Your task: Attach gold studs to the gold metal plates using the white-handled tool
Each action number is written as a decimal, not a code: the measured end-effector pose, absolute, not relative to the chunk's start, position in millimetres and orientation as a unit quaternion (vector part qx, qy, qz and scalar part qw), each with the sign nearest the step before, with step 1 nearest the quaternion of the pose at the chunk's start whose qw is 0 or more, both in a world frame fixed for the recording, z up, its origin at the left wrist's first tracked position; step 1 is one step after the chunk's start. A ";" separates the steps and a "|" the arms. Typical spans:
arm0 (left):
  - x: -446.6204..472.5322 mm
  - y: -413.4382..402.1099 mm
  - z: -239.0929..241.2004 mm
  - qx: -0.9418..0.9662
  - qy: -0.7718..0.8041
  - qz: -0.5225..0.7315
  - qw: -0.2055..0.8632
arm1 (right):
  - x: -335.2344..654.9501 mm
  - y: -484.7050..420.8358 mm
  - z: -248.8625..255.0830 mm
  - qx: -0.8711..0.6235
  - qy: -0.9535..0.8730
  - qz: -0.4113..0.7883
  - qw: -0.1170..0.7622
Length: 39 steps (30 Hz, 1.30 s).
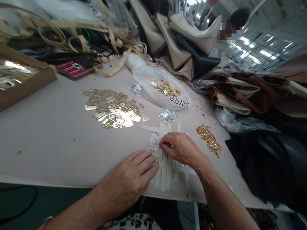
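Observation:
My left hand lies low over the table, its fingers stretched forward and a small gold metal plate showing between thumb and fingertips. Just beyond it, my right hand is closed in a pinch over strips of whitish tape stuck on the table in a crossing layout. Whatever sits in that pinch is too small to make out. Beside the fingers is a crumpled clear plastic piece. Small metal pieces show among the strips under my right wrist.
Gold plates are heaped at left centre, silver pieces ahead, gold fittings at right. A plastic bag holds more plates. A cardboard box and red-patterned phone are left; bags stack behind. Someone stands far back.

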<state>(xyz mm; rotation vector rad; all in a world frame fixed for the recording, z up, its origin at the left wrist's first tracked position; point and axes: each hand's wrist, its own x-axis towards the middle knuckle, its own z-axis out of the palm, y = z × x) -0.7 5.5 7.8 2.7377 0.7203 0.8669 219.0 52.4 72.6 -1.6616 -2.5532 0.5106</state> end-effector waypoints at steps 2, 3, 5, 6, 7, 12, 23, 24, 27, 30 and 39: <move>-0.5 5.5 6.2 0.922 0.239 0.290 0.091 | 217.9 41.1 71.3 -0.605 -0.757 0.233 0.085; -0.4 5.3 5.2 0.923 0.238 0.288 0.092 | 217.0 34.2 70.3 -0.635 -0.710 0.282 0.117; -0.4 4.7 3.1 0.924 0.240 0.285 0.091 | 214.1 20.2 68.0 -0.668 -0.621 0.375 0.165; -0.5 4.3 2.3 0.924 0.241 0.283 0.090 | 212.4 13.9 66.6 -0.672 -0.591 0.410 0.174; -0.8 3.9 1.7 0.924 0.243 0.280 0.089 | 210.6 8.7 65.0 -0.674 -0.572 0.433 0.176; -2.4 2.9 1.3 0.927 0.247 0.266 0.095 | 205.5 -0.8 56.7 -0.677 -0.547 0.460 0.175; -1.9 3.9 2.6 0.927 0.245 0.265 0.104 | 205.8 3.9 56.9 -0.678 -0.537 0.477 0.158; -2.0 3.8 2.7 0.926 0.245 0.267 0.104 | 205.0 3.1 55.7 -0.680 -0.540 0.471 0.156; -2.2 3.4 2.6 0.925 0.244 0.272 0.102 | 200.5 0.6 52.1 -0.692 -0.558 0.436 0.146; -2.0 3.6 2.6 0.926 0.241 0.274 0.095 | 196.5 -0.9 52.3 -0.693 -0.578 0.406 0.144; -3.2 3.7 5.3 0.924 0.232 0.292 0.080 | 274.7 -9.3 52.1 -0.752 -0.634 0.029 0.179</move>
